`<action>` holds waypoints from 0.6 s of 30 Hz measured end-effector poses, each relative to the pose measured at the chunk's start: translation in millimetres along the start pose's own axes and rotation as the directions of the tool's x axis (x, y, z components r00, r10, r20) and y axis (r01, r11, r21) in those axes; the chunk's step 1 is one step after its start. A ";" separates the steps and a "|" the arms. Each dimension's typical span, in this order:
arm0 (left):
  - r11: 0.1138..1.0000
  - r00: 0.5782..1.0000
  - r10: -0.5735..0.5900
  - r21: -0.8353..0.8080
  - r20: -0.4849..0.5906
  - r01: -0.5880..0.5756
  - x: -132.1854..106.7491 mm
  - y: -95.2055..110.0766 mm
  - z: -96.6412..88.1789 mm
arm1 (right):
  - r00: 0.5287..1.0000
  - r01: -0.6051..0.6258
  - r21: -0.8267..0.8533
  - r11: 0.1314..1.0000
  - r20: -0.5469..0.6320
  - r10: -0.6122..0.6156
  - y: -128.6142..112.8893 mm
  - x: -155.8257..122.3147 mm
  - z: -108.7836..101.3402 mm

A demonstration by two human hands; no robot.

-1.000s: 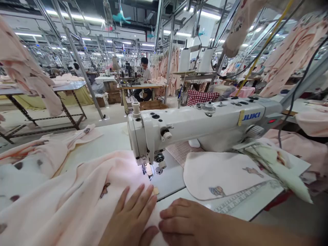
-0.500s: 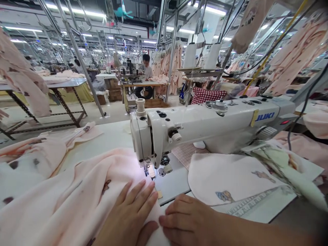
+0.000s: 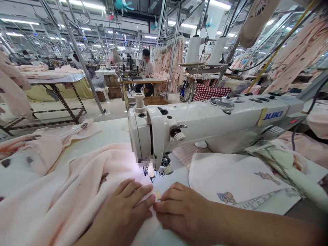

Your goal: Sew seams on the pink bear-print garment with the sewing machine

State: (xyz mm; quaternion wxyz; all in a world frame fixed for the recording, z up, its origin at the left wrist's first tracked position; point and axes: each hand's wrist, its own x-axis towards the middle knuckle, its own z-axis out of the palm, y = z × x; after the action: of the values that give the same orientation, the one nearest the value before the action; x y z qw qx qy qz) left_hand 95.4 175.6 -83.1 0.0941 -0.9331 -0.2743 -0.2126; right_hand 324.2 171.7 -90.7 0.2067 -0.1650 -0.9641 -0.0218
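On the surface (image 3: 112, 131), pink cloth (image 3: 85, 176) reaches the sewing machine (image 3: 205, 119), seemingly being aligned by the loosely spread left hand (image 3: 125, 205) and the bunched right hand (image 3: 181, 213), whose grip is unclear; the next move calls for flat feeding.

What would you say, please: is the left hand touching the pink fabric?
Touching: the head view shows the left hand lying palm-down on the pink fabric.

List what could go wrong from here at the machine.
1. The left hand rests close to the needle end of the sewing machine; a fingertip could stray under it.
2. Loose folds in the pink fabric might bunch or catch.
3. The right forearm lies near the white printed piece and could nudge it.
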 end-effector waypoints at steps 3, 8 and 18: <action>0.998 0.999 -0.044 -0.051 -0.014 0.044 0.6 -4.8 2.1 | 1.000 -0.005 -0.001 1.000 0.009 0.005 5.6 6.9 1.1; 0.991 0.998 -0.054 -0.119 0.023 0.056 1.6 -23.6 6.2 | 0.995 -0.097 0.013 0.995 0.028 0.097 17.7 17.2 6.0; 0.990 0.991 -0.133 -0.053 -0.009 0.133 10.5 -72.5 18.4 | 0.960 -0.274 -0.051 0.960 -0.083 0.269 33.6 30.8 23.8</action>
State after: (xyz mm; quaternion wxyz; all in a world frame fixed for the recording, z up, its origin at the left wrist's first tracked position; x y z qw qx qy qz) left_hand 69.6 246.2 -90.5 0.0570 -0.9136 -0.3297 -0.2310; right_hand 299.4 215.5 -100.8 0.2385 -0.3011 -0.9228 -0.0293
